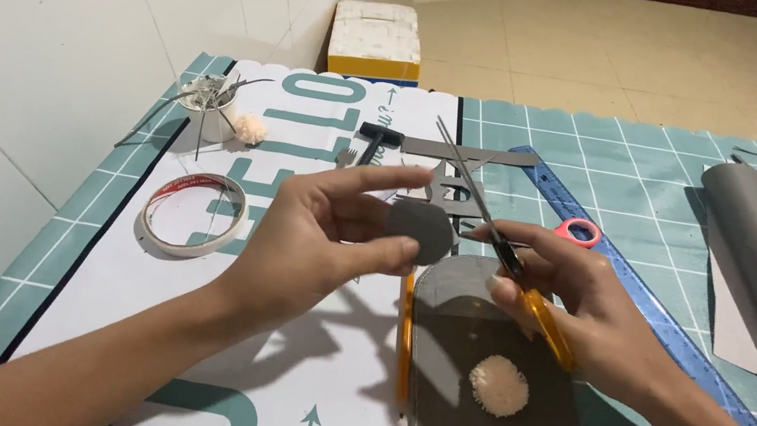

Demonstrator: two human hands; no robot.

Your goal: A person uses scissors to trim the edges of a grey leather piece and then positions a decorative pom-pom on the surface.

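I see the left hand (324, 235) pinching a grey paper disc (420, 231) between thumb and fingers. Just beside it, the right hand (586, 312) grips orange-handled scissors (506, 254), blades open above the disc.

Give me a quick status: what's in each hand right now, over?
Left hand pinching grey paper disc. Right hand gripping orange-handled scissors, blades open at disc's edge. Grey sheet with pink pom-pom below, nothing blocking.

Bright overhead light, soft shadows, sharp focus
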